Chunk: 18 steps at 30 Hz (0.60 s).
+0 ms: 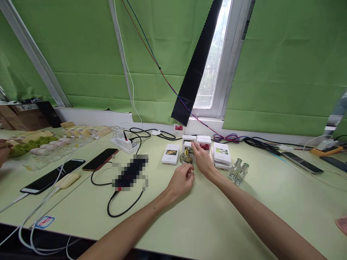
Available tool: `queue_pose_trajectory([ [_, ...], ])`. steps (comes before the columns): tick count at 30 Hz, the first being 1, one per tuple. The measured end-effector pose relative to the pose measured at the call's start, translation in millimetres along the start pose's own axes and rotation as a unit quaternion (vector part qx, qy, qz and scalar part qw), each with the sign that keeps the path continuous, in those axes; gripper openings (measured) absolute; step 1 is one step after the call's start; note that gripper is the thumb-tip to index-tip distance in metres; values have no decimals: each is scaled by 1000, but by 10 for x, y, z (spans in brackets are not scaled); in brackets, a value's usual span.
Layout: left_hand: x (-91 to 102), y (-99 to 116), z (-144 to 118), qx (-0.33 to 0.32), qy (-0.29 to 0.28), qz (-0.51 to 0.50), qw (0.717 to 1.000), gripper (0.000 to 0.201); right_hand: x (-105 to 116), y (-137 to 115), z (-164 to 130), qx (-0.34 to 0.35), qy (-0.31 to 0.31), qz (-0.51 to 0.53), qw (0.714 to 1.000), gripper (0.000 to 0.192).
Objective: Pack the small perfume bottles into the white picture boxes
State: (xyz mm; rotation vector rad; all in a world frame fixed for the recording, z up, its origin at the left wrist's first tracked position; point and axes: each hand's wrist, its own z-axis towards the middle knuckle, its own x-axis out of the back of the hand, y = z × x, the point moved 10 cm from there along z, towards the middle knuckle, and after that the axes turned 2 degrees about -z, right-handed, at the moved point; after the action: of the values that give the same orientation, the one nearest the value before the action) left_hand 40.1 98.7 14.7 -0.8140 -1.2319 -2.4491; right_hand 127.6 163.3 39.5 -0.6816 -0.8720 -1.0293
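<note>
The right hand [202, 160] pinches the small white box [188, 145] at the desk's [206, 224] far middle, beside 1 gold-capped bottle [186, 154]. The left hand [182, 180] hovers just below, fingers curled and empty. A steady box probably helps here; the 2 glass bottles [238, 171] stand near the right wrist.

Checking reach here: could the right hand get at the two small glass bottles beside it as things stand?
Probably yes. The right hand is at the small white boxes, and the glass bottles stand just beside its forearm on bare table, with nothing between.
</note>
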Motion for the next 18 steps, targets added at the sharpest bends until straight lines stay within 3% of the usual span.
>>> queue_pose_trajectory([
  [18, -152, 20, -48, -19, -47, 17, 999, 11, -139, -42, 133, 53, 21, 70, 996, 86],
])
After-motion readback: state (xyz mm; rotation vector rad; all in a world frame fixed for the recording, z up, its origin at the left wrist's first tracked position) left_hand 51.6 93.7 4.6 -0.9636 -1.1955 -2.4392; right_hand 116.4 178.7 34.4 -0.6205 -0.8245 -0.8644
